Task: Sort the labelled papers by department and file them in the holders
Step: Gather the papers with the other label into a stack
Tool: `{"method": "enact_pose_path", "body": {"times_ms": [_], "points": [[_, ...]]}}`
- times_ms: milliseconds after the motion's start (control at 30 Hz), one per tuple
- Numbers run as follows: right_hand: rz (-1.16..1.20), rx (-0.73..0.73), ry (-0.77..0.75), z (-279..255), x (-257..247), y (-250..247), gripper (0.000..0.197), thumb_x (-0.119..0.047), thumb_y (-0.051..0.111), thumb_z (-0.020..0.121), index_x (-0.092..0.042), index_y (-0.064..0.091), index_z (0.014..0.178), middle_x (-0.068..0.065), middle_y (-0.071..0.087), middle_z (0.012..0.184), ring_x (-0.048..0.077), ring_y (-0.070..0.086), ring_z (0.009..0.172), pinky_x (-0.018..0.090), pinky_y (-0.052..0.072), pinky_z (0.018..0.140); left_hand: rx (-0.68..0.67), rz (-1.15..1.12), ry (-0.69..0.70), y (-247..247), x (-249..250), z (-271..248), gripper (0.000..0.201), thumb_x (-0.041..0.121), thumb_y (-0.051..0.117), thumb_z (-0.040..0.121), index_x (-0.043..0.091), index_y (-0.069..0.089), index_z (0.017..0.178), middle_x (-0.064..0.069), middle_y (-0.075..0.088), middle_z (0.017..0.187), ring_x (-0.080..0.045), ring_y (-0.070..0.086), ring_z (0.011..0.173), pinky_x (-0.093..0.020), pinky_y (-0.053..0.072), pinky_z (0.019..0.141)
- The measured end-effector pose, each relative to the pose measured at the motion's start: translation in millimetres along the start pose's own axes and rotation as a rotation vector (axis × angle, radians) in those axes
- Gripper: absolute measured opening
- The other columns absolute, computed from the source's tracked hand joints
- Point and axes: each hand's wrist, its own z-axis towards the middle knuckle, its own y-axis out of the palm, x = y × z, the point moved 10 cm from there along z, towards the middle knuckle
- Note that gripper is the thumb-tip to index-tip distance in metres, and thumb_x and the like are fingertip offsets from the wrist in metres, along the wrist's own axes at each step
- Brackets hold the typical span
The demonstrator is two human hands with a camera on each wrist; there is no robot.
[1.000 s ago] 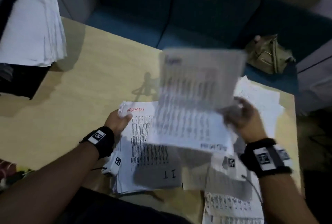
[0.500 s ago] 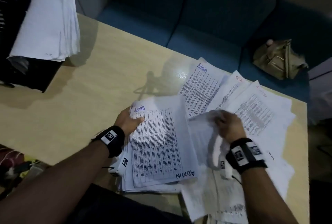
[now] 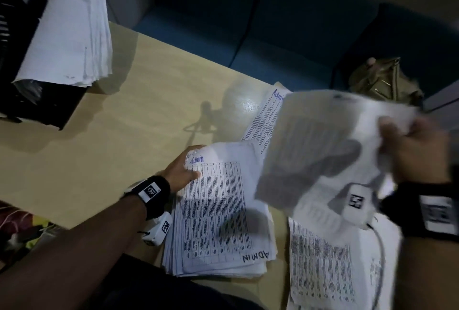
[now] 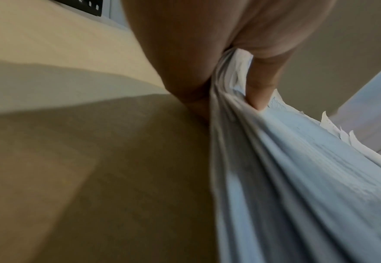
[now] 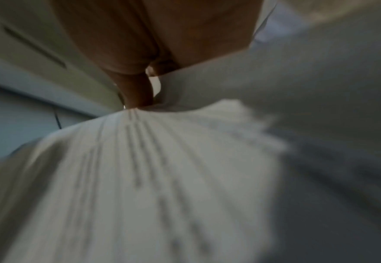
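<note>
A stack of printed sheets marked "Admin" point(image 3: 223, 215) lies on the wooden table point(image 3: 111, 135) near the front edge. My left hand point(image 3: 185, 173) pinches the stack's far left corner, thumb on top; the left wrist view shows the fingers point(image 4: 259, 85) curled round the stack's edge point(image 4: 286, 178). My right hand point(image 3: 417, 145) holds one blurred printed sheet point(image 3: 323, 150) lifted above the table on the right, pinched at its far right corner point(image 5: 140, 106). Loose sheets point(image 3: 323, 272) lie beneath it, one labelled "Admin" point(image 3: 265, 115) farther back.
A black holder point(image 3: 37, 101) at the far left carries a thick pile of white papers point(image 3: 72, 41). A blue sofa point(image 3: 248, 23) runs behind the table with a tan bag point(image 3: 382, 81) on it. Colourful clutter point(image 3: 19, 230) sits below the table's left edge.
My right hand laid a sheet on the Admin stack, went to the loose papers on the right, and now lifts another sheet up and rightward. The left hand kept its hold on the stack.
</note>
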Motion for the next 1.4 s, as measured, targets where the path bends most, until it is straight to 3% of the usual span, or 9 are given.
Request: {"method": "enact_pose_path", "body": {"times_ms": [200, 367, 633, 733, 867, 967, 1133, 1267, 1400], "points": [[-0.208, -0.279, 0.137, -30.8, 71.5, 170.8, 0.026, -0.015, 0.057, 0.09, -0.008, 0.065, 0.113, 0.015, 0.07, 0.102, 0.03, 0.065, 0.092, 0.027, 0.047, 0.078, -0.017, -0.008, 0.085, 13.7, 3.1, 6.6, 0.078, -0.012, 0.053, 0.088, 0.047, 0.042, 0.137, 0.013, 0.04, 0.143, -0.011, 0.05, 0.058, -0.026, 0.045, 0.059], [-0.122, -0.316, 0.229, -67.7, 87.0, 224.7, 0.024, -0.014, 0.053, 0.092, -0.02, 0.066, 0.111, 0.005, 0.07, 0.109, 0.018, 0.06, 0.084, 0.017, 0.042, 0.062, -0.062, -0.098, 0.088, 21.4, -2.0, 16.6, 0.064, -0.015, 0.046, 0.09, 0.031, 0.051, 0.134, 0.007, 0.06, 0.134, -0.007, 0.061, 0.113, -0.03, 0.051, 0.086], [-0.466, -0.526, -0.179, -84.9, 56.9, 263.5, 0.048, -0.04, 0.055, 0.09, -0.03, 0.047, 0.136, -0.003, 0.034, 0.152, 0.023, 0.027, 0.14, 0.042, 0.023, 0.114, -0.09, -0.095, 0.011, 33.2, -11.5, 19.7, 0.062, -0.014, 0.051, 0.081, 0.036, 0.064, 0.116, 0.0, 0.069, 0.118, -0.028, 0.064, 0.111, -0.056, 0.047, 0.097], [-0.652, -0.59, -0.32, -100.8, 47.6, 276.7, 0.048, -0.047, 0.044, 0.093, -0.034, 0.041, 0.139, -0.005, 0.045, 0.141, 0.02, 0.034, 0.134, 0.041, 0.018, 0.114, -0.085, -0.103, 0.049, 39.0, 1.2, 17.6, 0.047, 0.006, 0.056, 0.084, 0.04, 0.062, 0.116, 0.002, 0.068, 0.116, -0.028, 0.063, 0.108, -0.041, 0.045, 0.092], [-0.721, -0.603, -0.385, -122.9, 43.3, 290.6, 0.047, -0.04, 0.045, 0.094, -0.024, 0.04, 0.138, 0.006, 0.052, 0.127, 0.028, 0.046, 0.119, 0.043, 0.031, 0.104, -0.048, -0.11, 0.133, 49.6, 17.4, 6.6, 0.044, 0.059, 0.049, 0.09, 0.034, 0.053, 0.126, 0.02, 0.056, 0.122, 0.013, 0.047, 0.109, -0.014, 0.037, 0.087], [-0.769, -0.497, -0.485, -131.9, 28.2, 297.7, 0.047, -0.032, 0.041, 0.095, -0.015, 0.043, 0.139, 0.009, 0.059, 0.118, 0.031, 0.056, 0.109, 0.048, 0.037, 0.103, -0.029, -0.075, 0.195, 64.7, 21.1, 6.3, 0.031, 0.026, 0.06, 0.094, 0.023, 0.052, 0.123, 0.014, 0.054, 0.126, 0.019, 0.048, 0.105, -0.003, 0.04, 0.079], [-0.58, -0.338, -0.517, -128.4, 4.6, 287.2, 0.035, -0.026, 0.071, 0.078, -0.017, 0.065, 0.111, 0.004, 0.066, 0.105, 0.026, 0.063, 0.093, 0.04, 0.051, 0.082, 0.096, -0.113, 0.196, 57.3, 21.6, 21.0, 0.008, 0.03, 0.048, 0.1, 0.031, 0.057, 0.099, 0.004, 0.064, 0.102, -0.009, 0.057, 0.075, -0.011, 0.042, 0.059], [-0.449, -0.244, -0.493, -122.3, 0.6, 270.7, 0.013, -0.016, 0.07, 0.079, -0.018, 0.067, 0.091, 0.002, 0.064, 0.091, 0.027, 0.06, 0.085, 0.038, 0.047, 0.076, 0.151, -0.065, 0.239, 44.5, 24.9, 24.6, 0.031, 0.061, 0.044, 0.083, 0.035, 0.061, 0.09, 0.027, 0.064, 0.096, 0.005, 0.056, 0.079, -0.016, 0.04, 0.074], [-0.483, -0.217, -0.549, -115.7, -4.3, 274.1, 0.011, -0.014, 0.071, 0.078, -0.02, 0.066, 0.085, 0.001, 0.062, 0.093, 0.024, 0.057, 0.085, 0.036, 0.044, 0.075, 0.11, -0.095, 0.208, 50.9, 23.5, 27.1, 0.021, 0.049, 0.045, 0.096, 0.036, 0.062, 0.093, 0.024, 0.065, 0.091, 0.01, 0.056, 0.069, -0.021, 0.042, 0.072]]}}
